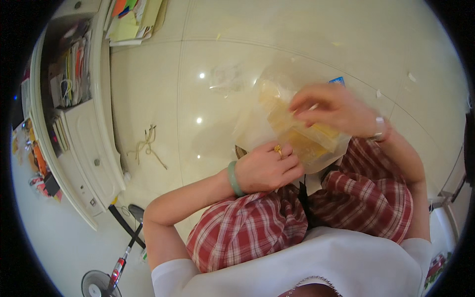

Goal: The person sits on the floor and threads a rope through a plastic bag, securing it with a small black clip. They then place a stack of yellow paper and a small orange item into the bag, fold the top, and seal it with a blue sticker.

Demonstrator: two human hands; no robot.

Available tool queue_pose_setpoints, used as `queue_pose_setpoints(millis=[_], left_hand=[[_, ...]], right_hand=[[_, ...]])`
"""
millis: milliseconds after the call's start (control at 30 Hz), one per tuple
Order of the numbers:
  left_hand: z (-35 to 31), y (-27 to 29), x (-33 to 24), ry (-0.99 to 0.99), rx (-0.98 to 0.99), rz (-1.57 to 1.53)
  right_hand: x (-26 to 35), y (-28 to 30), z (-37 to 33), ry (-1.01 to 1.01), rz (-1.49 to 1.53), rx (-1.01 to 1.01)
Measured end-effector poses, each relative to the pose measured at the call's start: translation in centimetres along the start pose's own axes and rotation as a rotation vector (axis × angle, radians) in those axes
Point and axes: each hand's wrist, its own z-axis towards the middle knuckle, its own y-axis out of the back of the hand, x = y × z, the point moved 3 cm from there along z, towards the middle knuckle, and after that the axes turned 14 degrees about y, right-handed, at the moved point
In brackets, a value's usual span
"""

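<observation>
A translucent plastic bag (255, 124) lies before my knees with flat yellowish pieces (292, 136) showing in it. My left hand (269, 167), with a gold ring and a pale green bangle at the wrist, has its fingers curled closed on the bag's near edge. Over the bag's right side hangs my right hand (334, 108), smeared by motion, its fingers bent toward the yellowish pieces. Whether those fingers grip anything cannot be made out. Just beyond the right hand a small blue packet (337, 80) peeks out.
A tied bit of string (147, 147) lies on the tiled floor to the left. Papers and folders (131, 24) sit at the far left, beside a white cabinet (99, 153) with shelves of books. A small fan (96, 284) stands at the lower left. Paper scraps (411, 76) dot the floor.
</observation>
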Motion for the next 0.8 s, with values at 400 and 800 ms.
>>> queue_pose_setpoints(millis=[400, 800], left_hand=[[5.7, -0.4, -0.5, -0.114, 0.208, -0.174], [12.2, -4.3, 3.2, 0.051, 0.203, -0.038]], right_hand=[[-6.5, -4.6, -2.5, -0.062, -0.356, 0.555], [-21.1, 32.7, -25.7, -0.279, -1.343, -1.202]])
